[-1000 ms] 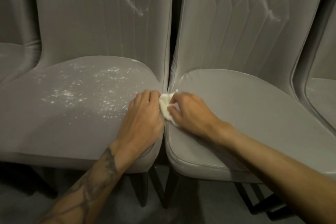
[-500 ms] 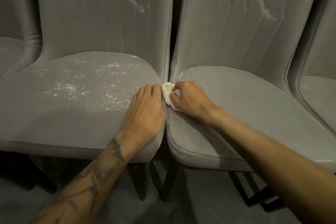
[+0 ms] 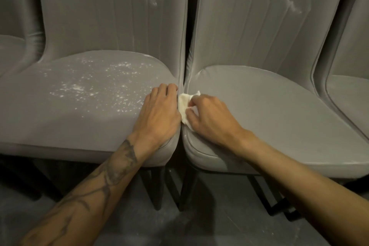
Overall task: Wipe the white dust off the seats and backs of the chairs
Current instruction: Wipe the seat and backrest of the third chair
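Right hand (image 3: pixel 209 118) pinches a crumpled white cloth (image 3: pixel 184 106) on the right chair seat (image 3: pixel 269 116), at the gap; left hand (image 3: pixel 157 114) lies flat, holding nothing, on the left chair seat (image 3: pixel 60 116), white dust (image 3: pixel 95 88) speckled beside it

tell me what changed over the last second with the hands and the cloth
The right hand slid the white cloth back along the right seat's inner edge, then forward again. The left hand stayed pressed on the left seat, whose dust is unchanged.
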A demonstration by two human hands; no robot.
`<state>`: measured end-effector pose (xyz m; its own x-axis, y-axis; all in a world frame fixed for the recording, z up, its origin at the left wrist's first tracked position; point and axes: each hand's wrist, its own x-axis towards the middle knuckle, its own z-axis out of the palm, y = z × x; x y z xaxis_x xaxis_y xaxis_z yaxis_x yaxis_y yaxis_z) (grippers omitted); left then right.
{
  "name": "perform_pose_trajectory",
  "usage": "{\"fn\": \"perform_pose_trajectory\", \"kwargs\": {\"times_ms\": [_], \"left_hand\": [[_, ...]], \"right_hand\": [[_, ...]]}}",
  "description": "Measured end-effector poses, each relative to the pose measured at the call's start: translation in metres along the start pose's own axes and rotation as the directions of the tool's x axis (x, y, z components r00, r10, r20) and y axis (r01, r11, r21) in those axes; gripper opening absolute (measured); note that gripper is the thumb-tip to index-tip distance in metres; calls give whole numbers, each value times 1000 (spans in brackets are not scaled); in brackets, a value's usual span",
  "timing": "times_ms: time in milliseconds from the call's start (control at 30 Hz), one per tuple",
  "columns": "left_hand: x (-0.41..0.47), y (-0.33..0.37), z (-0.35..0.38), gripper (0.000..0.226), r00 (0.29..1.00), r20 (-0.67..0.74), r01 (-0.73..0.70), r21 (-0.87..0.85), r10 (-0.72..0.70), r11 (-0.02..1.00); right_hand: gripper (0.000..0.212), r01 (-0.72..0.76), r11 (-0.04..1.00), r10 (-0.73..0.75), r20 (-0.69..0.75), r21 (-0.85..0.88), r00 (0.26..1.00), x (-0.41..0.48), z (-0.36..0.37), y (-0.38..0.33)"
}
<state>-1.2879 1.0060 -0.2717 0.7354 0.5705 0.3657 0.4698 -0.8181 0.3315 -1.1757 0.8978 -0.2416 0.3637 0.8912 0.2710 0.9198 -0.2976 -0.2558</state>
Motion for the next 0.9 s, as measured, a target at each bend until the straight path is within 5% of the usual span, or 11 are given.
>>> {"fn": "perform_pose_trajectory", "kwargs": {"times_ms": [167,400,633,900], "left_hand": [[1,-2,4,45,1000,-21,-4,33,4,999],[1,-4,6,37,999,-33,-20,14,21,1000],[-1,-3,2,52,998,-14,-56,29,56,998],[0,-7,6,41,997,-28,-75,39,76,996]], "right_hand": [[19,101,994,-103,69,39,992,-81,-17,8],[26,76,997,-75,-54,12,996,-55,-1,-16],[24,58,998,-57,-37,25,998,-111,-22,24],[26,141,987,-145,-56,-73,988,-93,-6,8]]}}
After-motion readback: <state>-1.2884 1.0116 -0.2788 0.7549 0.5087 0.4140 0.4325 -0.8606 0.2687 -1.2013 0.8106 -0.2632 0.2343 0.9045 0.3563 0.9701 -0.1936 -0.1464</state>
